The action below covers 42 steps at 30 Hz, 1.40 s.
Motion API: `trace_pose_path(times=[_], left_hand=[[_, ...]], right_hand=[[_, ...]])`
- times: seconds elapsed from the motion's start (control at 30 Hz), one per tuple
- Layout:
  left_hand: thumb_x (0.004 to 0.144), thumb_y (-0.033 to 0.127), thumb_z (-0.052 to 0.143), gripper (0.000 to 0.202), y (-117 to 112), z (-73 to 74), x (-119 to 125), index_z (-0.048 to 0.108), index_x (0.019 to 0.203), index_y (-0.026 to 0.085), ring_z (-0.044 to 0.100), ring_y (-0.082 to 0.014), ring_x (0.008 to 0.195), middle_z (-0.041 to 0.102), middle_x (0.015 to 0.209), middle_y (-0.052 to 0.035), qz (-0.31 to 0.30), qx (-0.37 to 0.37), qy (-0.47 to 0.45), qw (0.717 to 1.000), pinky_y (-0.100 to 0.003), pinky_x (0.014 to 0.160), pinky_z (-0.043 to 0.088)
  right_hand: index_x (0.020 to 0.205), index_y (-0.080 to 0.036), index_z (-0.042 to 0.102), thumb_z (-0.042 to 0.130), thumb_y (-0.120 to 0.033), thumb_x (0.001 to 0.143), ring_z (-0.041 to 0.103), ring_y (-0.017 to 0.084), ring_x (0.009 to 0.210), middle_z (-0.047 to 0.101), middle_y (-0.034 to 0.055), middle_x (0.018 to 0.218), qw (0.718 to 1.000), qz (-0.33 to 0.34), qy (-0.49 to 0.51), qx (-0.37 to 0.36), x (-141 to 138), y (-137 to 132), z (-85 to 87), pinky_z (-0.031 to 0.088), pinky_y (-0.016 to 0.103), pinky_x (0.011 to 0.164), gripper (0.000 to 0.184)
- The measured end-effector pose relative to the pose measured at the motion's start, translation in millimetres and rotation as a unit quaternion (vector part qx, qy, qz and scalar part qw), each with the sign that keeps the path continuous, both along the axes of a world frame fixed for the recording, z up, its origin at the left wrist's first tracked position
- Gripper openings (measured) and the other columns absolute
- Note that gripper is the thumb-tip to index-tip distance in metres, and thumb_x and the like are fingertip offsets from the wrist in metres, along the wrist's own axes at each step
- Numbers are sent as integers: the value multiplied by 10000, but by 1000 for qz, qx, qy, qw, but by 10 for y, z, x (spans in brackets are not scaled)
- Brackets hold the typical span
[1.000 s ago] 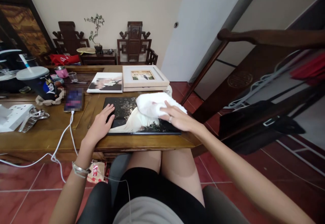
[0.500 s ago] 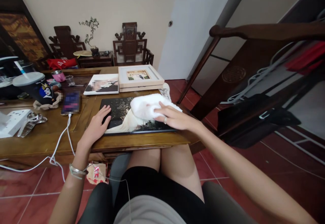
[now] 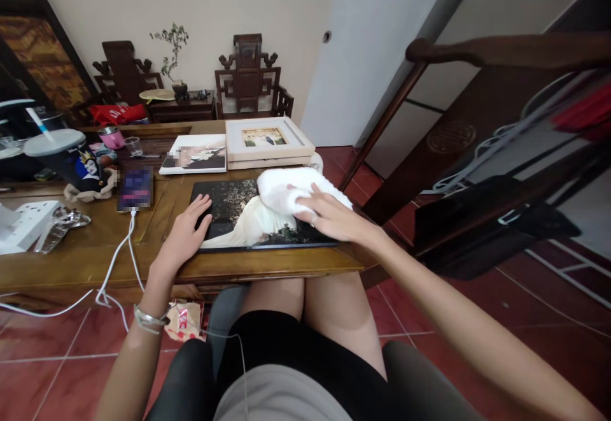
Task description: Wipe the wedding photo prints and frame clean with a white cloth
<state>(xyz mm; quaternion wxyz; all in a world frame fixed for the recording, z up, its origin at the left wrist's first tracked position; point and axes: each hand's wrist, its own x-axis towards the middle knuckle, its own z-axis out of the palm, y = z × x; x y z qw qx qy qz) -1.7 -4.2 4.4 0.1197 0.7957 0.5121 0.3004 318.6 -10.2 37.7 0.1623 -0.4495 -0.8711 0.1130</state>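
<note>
A dark photo panel [image 3: 229, 204], printed with a pale gown, lies flat along the front edge of the wooden table [image 3: 267, 265]. My left hand [image 3: 188, 233] rests on its left end, fingers stretched out and nothing in them. On the panel's right half, a bunched white towel [image 3: 286, 188] is in my right hand [image 3: 329, 217], pressed down against the surface. The towel and hand cover much of the panel's right end.
Behind the panel are a white photo print [image 3: 195, 153] and a stacked framed picture [image 3: 270, 141]. To the left stand a lidded cup [image 3: 62, 160], a plugged-in phone [image 3: 135, 188], and a white power strip [image 3: 28, 227]. A wooden chair back [image 3: 453, 134] rises at right.
My right hand and the towel have slid slightly to the right, uncovering more of the pale gown. The left hand stays on the panel's left end.
</note>
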Motion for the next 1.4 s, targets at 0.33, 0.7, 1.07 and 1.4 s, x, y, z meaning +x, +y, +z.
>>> trace_pose_path(times=[0.33,0.7,1.07,1.4], left_hand=[[944,351,363,514,-12,-19,-9,538,1330,61,346,-229,1423,462,1469,-151,-4,-9,22,1000,-434,1187,254],[953,378,372,488,6,2,-33,542,1338,133,349,-227,1422,474,1469,-121,-16,-7,26,1000,-463,1180,265],[943,353,384,491,1,-5,2,550,1327,96,356,-229,1418,476,1464,-139,-5,-13,10,1000,-442,1183,264],[946,342,382,491,-3,-24,-8,538,1336,88,344,-239,1424,462,1473,-152,-10,-15,7,1000,-450,1187,249]], right_hand=[[801,-196,611,453,-171,863,272,319,1439,418,142,1504,996,69,-47,-21,-19,-899,97,147,610,1166,172],[1157,-173,624,353,-298,961,554,333,1212,633,122,1283,999,-1,-30,19,-390,524,-11,195,632,1110,357],[1011,-173,692,444,-163,876,248,376,1438,444,134,1491,993,86,-50,58,-590,-340,4,212,697,1073,281],[1078,-176,654,408,-220,932,234,301,1454,515,150,1430,988,148,-36,-18,-603,-302,86,153,641,1142,289]])
